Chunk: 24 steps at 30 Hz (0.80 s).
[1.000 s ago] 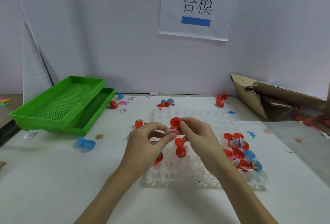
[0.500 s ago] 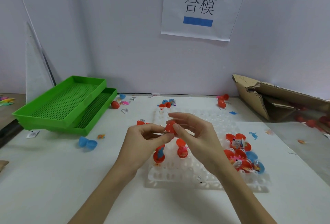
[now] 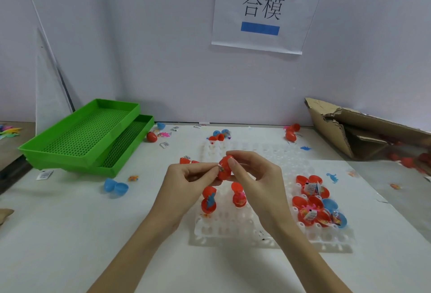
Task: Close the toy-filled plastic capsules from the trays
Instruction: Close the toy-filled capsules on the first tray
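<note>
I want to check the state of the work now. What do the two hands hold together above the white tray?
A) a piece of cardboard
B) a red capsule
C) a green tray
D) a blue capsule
B: the left hand and the right hand both pinch a red capsule above the white tray; the blue capsule lies untouched on the table.

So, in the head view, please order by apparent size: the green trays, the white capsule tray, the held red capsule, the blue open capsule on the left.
1. white capsule tray and stacked green trays: they look alike, and the white one is nearer and partly hidden by the hands, so unranked.
2. blue open capsule.
3. red capsule, partly covered by fingers.
</note>
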Motion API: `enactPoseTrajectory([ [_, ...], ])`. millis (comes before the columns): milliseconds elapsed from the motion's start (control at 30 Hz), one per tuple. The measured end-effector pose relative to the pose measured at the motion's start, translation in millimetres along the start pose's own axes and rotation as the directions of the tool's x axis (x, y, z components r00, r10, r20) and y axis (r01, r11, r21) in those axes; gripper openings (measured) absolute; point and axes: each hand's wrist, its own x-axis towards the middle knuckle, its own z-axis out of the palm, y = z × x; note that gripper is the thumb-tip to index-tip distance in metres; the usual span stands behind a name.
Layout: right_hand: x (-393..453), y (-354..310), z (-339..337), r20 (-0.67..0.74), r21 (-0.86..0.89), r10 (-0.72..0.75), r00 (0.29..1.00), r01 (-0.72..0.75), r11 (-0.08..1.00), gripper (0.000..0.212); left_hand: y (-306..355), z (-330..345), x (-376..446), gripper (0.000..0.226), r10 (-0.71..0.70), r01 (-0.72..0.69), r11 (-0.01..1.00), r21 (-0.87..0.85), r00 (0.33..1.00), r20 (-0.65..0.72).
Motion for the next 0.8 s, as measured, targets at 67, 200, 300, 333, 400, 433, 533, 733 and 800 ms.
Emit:
enactPoseTrajectory([
  [67, -2, 0, 1, -0.002, -0.045, -0.036, 0.999, 0.036, 0.998, 0.014, 0, -2, 1, 0.016, -0.072, 0.075, 0.993, -0.093, 0.997, 0.035],
  [200, -5, 2, 5, 0.014, -0.099, -0.112, 0.994, 0.112, 0.989, 0.014, -3, -7, 3, 0.030, -0.143, 0.161, 0.954, -0.254, 0.986, 0.088],
  [300, -5, 2, 8, 0.032, -0.114, -0.132, 0.991, 0.135, 0.984, 0.015, -4, -6, 4, 0.023, -0.167, 0.168, 0.950, -0.262, 0.986, 0.025],
  [333, -5, 2, 9, 0.034, -0.119, -0.133, 0.991, 0.136, 0.983, 0.016, -4, -5, 4, 0.021, -0.168, 0.162, 0.951, -0.263, 0.986, 0.000],
  [400, -4, 2, 10, 0.027, -0.130, -0.136, 0.990, 0.138, 0.982, 0.017, -4, -3, 4, 0.021, -0.157, 0.142, 0.953, -0.269, 0.987, -0.034],
  [433, -4, 2, 10, 0.019, -0.135, -0.139, 0.990, 0.141, 0.981, 0.017, -3, -3, 3, 0.022, -0.144, 0.128, 0.957, -0.260, 0.989, -0.042],
  [533, -4, 2, 9, -0.009, -0.119, -0.153, 0.988, 0.151, 0.981, 0.015, -1, -2, 1, 0.021, -0.071, 0.061, 0.982, -0.178, 0.996, -0.051],
  [733, -1, -2, 2, -0.064, -0.047, -0.141, 0.988, 0.138, 0.989, 0.014, 2, 2, -1, 0.017, 0.132, -0.133, 0.991, 0.032, 0.991, 0.037],
  [800, 0, -3, 1, -0.056, 0.040, -0.093, 0.994, 0.095, 0.995, 0.013, 1, 6, -3, 0.026, 0.202, -0.204, 0.978, 0.046, 0.979, 0.040],
])
